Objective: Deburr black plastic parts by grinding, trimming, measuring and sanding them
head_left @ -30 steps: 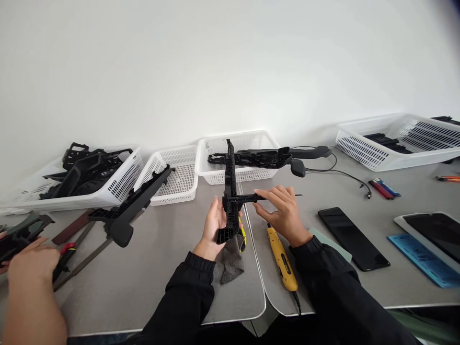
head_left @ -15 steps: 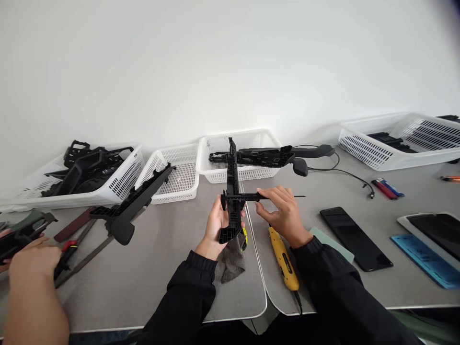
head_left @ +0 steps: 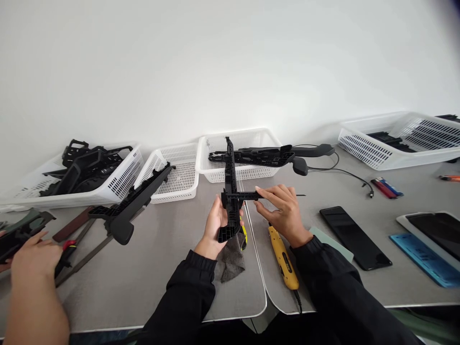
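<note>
My left hand (head_left: 212, 227) is closed around the lower part of a long black plastic part (head_left: 230, 167), held roughly upright over the table. My right hand (head_left: 282, 211) pinches a black caliper (head_left: 247, 195) between thumb and fingers. The caliper lies crosswise over the plastic part, its jaws at the part's left side and its thin rod sticking out to the right. Whether both jaws touch the part I cannot tell. Below my left hand lie a grey cloth (head_left: 232, 258) and a partly hidden yellow item (head_left: 244, 235). A yellow corded power tool (head_left: 283, 258) rests under my right hand.
White baskets (head_left: 172, 194) line the wall, several with black parts. Another black part (head_left: 132, 206) leans on one. At left, a co-worker's hand (head_left: 36, 258) holds a dark part near files. A black phone (head_left: 355, 238) and blue case (head_left: 424, 258) lie at right.
The caliper's jaws and the plastic part have shifted very slightly left. Both hands keep their hold.
</note>
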Tool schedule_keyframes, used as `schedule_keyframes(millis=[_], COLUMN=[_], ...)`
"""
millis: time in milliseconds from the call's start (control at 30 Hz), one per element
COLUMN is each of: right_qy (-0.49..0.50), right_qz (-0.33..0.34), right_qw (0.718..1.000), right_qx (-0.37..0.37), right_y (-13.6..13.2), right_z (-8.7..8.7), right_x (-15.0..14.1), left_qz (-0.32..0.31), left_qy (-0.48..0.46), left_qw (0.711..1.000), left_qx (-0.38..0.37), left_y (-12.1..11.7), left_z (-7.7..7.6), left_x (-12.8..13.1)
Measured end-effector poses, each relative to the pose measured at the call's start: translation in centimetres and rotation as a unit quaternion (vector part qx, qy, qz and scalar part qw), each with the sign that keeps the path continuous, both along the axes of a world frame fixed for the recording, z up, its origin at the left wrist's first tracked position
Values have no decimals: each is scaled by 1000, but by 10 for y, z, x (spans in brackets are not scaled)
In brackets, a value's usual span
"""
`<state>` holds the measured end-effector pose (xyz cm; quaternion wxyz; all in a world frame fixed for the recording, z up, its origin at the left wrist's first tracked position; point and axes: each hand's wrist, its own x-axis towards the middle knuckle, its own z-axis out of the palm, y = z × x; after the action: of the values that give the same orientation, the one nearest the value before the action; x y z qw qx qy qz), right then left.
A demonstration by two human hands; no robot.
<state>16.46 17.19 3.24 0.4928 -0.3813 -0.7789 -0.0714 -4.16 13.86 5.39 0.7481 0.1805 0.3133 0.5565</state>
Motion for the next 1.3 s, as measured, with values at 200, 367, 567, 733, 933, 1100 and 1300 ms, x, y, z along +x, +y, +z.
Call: schedule_keyframes(millis=[200,367,567,733,933,1100,1300], right_qy=[-4,-5,-7,-13,-11,-13,-13], right_qz=[4,6,4,4,1,5,7], right_qw=[1000,1000,1000,1000,1000,1000,1000], right_qx=[0,-2,-5,-6,-12,-10,-8], right_y=[0,0,-1,-1,-2,-2,-2], right_z=[0,0,1,2,2,2,2], right_x=[0,0,0,0,1,0,0], left_qz=[1,2,-7,-6,-12,-12,-14], left_qy=[12,13,13,15,6,8,1], left_qw=[1000,1000,1000,1000,1000,1000,1000], left_qx=[-2,5,11,14,10,13,6], left_y=[0,0,0,0,-1,-1,0], left_z=[3,0,-2,-3,-4,-4,-5], left_x=[1,0,1,1,0,0,1])
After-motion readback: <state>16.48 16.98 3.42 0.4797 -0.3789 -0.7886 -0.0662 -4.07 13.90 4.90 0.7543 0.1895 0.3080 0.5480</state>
